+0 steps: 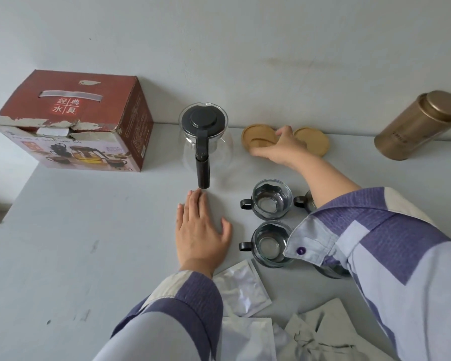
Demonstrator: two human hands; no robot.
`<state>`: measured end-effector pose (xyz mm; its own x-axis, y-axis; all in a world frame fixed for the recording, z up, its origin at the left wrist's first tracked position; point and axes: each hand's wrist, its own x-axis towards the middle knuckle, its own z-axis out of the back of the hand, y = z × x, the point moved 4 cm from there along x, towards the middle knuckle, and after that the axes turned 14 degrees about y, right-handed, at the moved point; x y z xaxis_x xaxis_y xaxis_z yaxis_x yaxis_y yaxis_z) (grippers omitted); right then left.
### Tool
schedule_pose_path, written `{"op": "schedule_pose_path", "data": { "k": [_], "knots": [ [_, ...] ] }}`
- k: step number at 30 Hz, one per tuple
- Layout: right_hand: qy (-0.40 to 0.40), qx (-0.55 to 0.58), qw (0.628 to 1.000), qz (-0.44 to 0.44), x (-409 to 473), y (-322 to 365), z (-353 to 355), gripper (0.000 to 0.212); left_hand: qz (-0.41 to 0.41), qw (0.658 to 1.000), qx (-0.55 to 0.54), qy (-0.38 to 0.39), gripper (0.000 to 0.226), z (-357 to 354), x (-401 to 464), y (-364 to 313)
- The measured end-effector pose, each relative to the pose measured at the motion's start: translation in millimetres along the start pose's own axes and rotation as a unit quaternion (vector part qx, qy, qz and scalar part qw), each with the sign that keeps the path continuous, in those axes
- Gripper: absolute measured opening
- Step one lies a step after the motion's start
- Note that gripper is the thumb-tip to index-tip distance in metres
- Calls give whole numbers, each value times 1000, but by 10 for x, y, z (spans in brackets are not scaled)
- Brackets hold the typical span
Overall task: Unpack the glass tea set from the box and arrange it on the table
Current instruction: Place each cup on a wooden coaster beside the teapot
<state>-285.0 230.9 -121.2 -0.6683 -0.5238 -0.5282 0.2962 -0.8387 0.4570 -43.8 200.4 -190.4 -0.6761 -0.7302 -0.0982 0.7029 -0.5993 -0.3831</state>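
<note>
Teapot (pixel 205 136): clear glass, black lid and handle, right of the red box (pixel 73 121).
Cups (pixel 271 199): clear, black handles, near teapot.
Left hand (pixel 201 230): flat, fingers straight.
Right hand (pixel 281 147): fingers grasping wooden coaster (pixel 258 138).

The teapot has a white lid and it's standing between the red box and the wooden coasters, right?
Not quite: the lid is black, not white. The head view shows the teapot with a black lid and black handle, and it does stand between the red box and the wooden coasters, which the right hand is touching.
</note>
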Motion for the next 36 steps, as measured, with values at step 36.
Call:
{"op": "schedule_pose_path", "data": {
  "k": [36],
  "knots": [
    [-89, 185, 975, 79, -1232, -339, -422, 53, -15, 1000, 7, 24, 77, -31, -41, 21]
  ]
}}
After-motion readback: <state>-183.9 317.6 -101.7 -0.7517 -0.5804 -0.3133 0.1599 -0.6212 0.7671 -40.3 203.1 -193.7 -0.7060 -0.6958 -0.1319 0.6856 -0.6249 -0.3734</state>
